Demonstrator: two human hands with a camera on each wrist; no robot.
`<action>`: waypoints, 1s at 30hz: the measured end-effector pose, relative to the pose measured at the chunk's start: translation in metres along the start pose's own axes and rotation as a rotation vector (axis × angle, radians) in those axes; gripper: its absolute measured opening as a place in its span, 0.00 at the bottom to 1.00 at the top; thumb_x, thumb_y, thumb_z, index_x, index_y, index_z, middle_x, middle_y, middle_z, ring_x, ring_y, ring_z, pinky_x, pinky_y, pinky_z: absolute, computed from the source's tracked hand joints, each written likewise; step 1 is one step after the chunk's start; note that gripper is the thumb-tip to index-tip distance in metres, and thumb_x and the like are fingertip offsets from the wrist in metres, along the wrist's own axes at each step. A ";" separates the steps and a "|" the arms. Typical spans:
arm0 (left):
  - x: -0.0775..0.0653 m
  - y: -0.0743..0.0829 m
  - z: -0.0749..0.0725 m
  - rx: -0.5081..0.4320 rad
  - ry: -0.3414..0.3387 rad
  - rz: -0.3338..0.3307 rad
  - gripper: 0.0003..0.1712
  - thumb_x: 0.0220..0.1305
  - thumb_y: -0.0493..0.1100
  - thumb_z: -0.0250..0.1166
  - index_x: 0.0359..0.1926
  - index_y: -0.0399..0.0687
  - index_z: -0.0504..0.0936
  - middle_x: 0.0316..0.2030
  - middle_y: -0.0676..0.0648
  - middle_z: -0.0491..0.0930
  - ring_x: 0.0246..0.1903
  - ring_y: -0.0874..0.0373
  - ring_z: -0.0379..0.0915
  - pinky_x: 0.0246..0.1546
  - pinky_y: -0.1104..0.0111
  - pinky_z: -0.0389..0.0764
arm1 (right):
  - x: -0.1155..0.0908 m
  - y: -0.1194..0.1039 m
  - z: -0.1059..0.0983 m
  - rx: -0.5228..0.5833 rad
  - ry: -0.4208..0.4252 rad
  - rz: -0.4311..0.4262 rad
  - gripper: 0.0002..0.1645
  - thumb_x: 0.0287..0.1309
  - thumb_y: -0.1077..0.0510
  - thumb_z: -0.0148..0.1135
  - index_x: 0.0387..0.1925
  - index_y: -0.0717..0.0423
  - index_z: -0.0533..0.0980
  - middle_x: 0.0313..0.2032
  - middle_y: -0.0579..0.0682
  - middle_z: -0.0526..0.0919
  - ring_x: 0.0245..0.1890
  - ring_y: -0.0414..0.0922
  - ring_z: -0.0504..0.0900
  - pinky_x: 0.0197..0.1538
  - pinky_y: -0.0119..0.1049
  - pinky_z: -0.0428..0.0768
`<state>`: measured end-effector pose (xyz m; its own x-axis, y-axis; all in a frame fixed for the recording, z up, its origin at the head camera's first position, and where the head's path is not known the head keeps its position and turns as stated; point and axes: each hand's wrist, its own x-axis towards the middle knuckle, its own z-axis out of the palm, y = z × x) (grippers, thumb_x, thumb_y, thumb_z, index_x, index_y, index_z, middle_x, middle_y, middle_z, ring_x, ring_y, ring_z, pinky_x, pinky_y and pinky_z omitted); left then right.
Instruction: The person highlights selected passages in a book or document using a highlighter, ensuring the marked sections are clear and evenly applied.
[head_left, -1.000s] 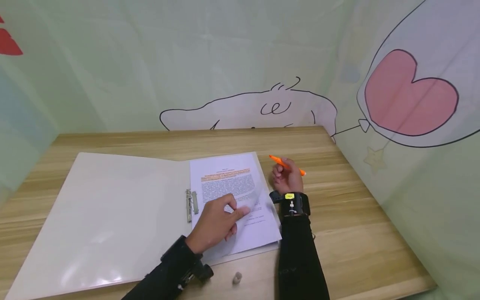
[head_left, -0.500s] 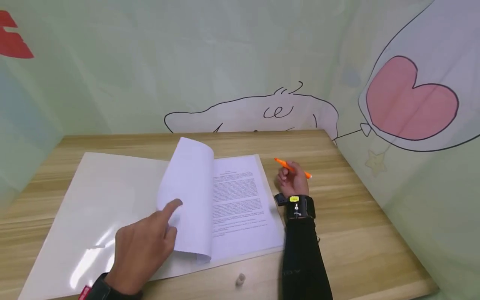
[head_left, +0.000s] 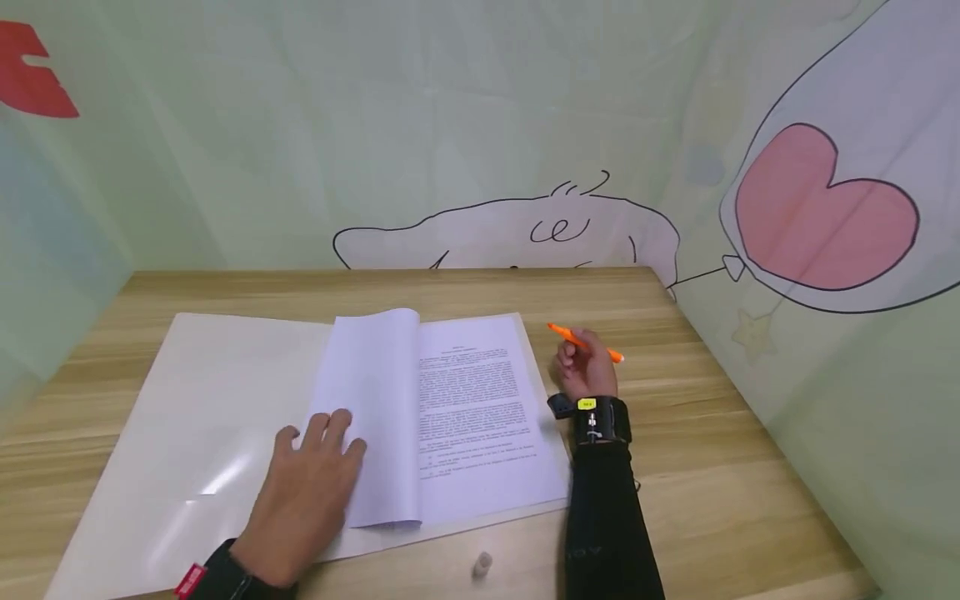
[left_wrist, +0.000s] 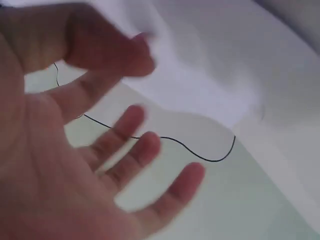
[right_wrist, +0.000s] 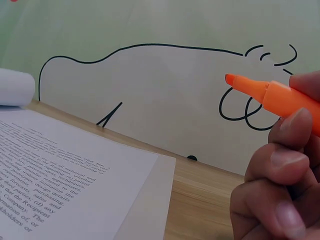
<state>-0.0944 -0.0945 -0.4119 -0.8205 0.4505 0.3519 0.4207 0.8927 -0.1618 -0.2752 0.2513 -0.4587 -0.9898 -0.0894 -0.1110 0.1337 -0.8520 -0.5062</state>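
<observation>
A white folder (head_left: 232, 392) lies spread on the table, with a stack of paper on its right half. One sheet (head_left: 378, 383) is turned over to the left, its blank back up and its fold bulging. Beside it shows a page of dark print (head_left: 476, 425). My left hand (head_left: 303, 492) lies over the lower left of the turned sheet, fingers spread and loosely bent, gripping nothing. To the right of the pages, my right hand (head_left: 588, 371) holds an uncapped orange highlighter (right_wrist: 285, 100) between thumb and fingers, tip pointing left, away from the paper.
Near the table's front edge stands a small greyish cylindrical piece (head_left: 482, 565). Wood-grain tabletop (head_left: 697, 467) extends right of the right arm. Pale green fabric walls (head_left: 450, 125) with cartoon drawings rise behind the table and along its sides.
My left hand has turned the top sheet, with orange-highlighted lines, over to the left and released it; the sheet has settled flatter. The right hand keeps holding the highlighter.
</observation>
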 end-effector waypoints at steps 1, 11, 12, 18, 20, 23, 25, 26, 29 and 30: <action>0.002 0.000 0.000 -0.027 -0.007 0.030 0.06 0.51 0.30 0.66 0.32 0.38 0.79 0.48 0.36 0.78 0.47 0.39 0.73 0.42 0.42 0.76 | 0.000 0.000 0.001 -0.009 -0.004 0.002 0.26 0.73 0.66 0.40 0.16 0.60 0.70 0.13 0.51 0.74 0.14 0.44 0.66 0.18 0.30 0.54; 0.035 0.020 0.007 -0.152 0.018 0.205 0.17 0.64 0.49 0.60 0.53 0.59 0.84 0.42 0.42 0.76 0.46 0.42 0.70 0.55 0.35 0.67 | 0.004 0.002 -0.002 -0.033 -0.026 0.000 0.24 0.74 0.66 0.42 0.18 0.59 0.70 0.14 0.51 0.75 0.15 0.45 0.67 0.19 0.31 0.56; 0.038 0.021 0.007 -0.140 0.010 0.209 0.16 0.66 0.53 0.60 0.51 0.58 0.85 0.42 0.41 0.76 0.46 0.42 0.69 0.56 0.35 0.66 | 0.003 0.002 -0.003 -0.027 -0.025 0.003 0.24 0.74 0.66 0.42 0.19 0.59 0.70 0.14 0.52 0.75 0.15 0.45 0.67 0.19 0.31 0.57; 0.048 0.023 0.007 -0.082 -0.049 0.210 0.22 0.62 0.60 0.65 0.42 0.46 0.85 0.52 0.42 0.81 0.59 0.42 0.69 0.63 0.32 0.62 | 0.000 0.000 0.000 -0.013 0.011 0.035 0.25 0.75 0.65 0.42 0.18 0.60 0.72 0.14 0.52 0.74 0.16 0.45 0.68 0.19 0.31 0.58; 0.048 0.021 0.007 -0.064 -0.045 0.210 0.20 0.59 0.56 0.67 0.42 0.44 0.85 0.47 0.42 0.84 0.56 0.42 0.72 0.61 0.32 0.64 | -0.002 -0.001 0.003 -0.015 0.025 0.033 0.25 0.74 0.65 0.42 0.19 0.60 0.72 0.14 0.52 0.74 0.16 0.45 0.68 0.19 0.31 0.57; 0.048 0.019 0.007 -0.052 -0.054 0.194 0.19 0.55 0.51 0.69 0.45 0.45 0.86 0.42 0.41 0.84 0.50 0.42 0.73 0.59 0.32 0.67 | -0.004 -0.004 0.005 -0.006 0.030 0.024 0.25 0.75 0.64 0.42 0.19 0.61 0.73 0.15 0.52 0.74 0.16 0.46 0.69 0.19 0.31 0.58; 0.047 0.017 0.008 -0.050 -0.080 0.171 0.21 0.55 0.52 0.69 0.47 0.47 0.86 0.43 0.40 0.82 0.49 0.42 0.73 0.58 0.33 0.68 | -0.005 -0.004 0.005 -0.003 0.028 0.023 0.25 0.74 0.65 0.43 0.19 0.61 0.73 0.15 0.53 0.75 0.16 0.46 0.68 0.18 0.32 0.59; 0.047 0.017 0.009 -0.052 -0.095 0.159 0.22 0.55 0.53 0.70 0.48 0.48 0.86 0.44 0.39 0.81 0.49 0.42 0.72 0.58 0.34 0.69 | -0.005 -0.004 0.005 0.000 0.025 0.026 0.25 0.75 0.65 0.42 0.19 0.61 0.73 0.15 0.53 0.75 0.16 0.46 0.68 0.18 0.32 0.59; 0.044 0.014 0.012 -0.077 -0.133 0.118 0.25 0.54 0.58 0.70 0.46 0.45 0.87 0.50 0.39 0.78 0.54 0.42 0.70 0.60 0.34 0.67 | -0.005 0.000 0.006 -0.016 0.035 0.045 0.24 0.74 0.65 0.43 0.19 0.60 0.72 0.14 0.53 0.75 0.16 0.45 0.69 0.17 0.31 0.60; 0.043 0.013 0.014 -0.085 -0.142 0.103 0.27 0.54 0.60 0.70 0.45 0.44 0.87 0.52 0.39 0.77 0.56 0.42 0.69 0.61 0.34 0.66 | -0.005 0.002 0.006 -0.019 0.041 0.052 0.24 0.74 0.66 0.44 0.19 0.60 0.72 0.14 0.53 0.75 0.15 0.45 0.69 0.17 0.31 0.61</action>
<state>-0.1289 -0.0631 -0.4116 -0.8151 0.5425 0.2032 0.5316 0.8398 -0.1100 -0.2700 0.2470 -0.4539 -0.9787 -0.1116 -0.1721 0.1860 -0.8369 -0.5148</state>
